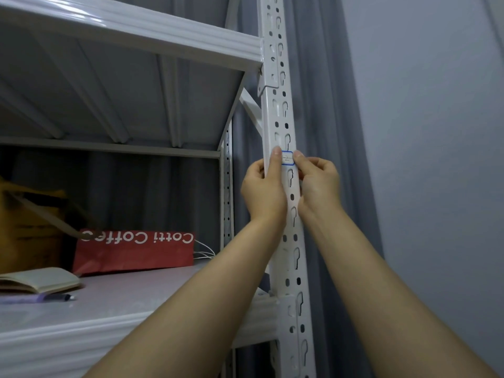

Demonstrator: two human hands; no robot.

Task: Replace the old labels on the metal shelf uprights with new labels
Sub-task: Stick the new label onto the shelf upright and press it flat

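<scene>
White steel shelving stands against a grey curtain (327,132) and a pale wall. Nearest us, two bare forearms rise to the front upright (296,255). Our left hand (263,186) wraps the post, its thumb lying up the face to the edge of the blue-bordered label (287,158); our right hand (319,181) pinches the label's right edge between its fingertips. Whether the label is going on or coming off we cannot tell. Either way, we judge it best to work from one edge, keeping the label level between the keyhole slots. Farther back, a red paper bag (133,252) and a notebook (41,279) lie on the shelf board (114,301).
</scene>
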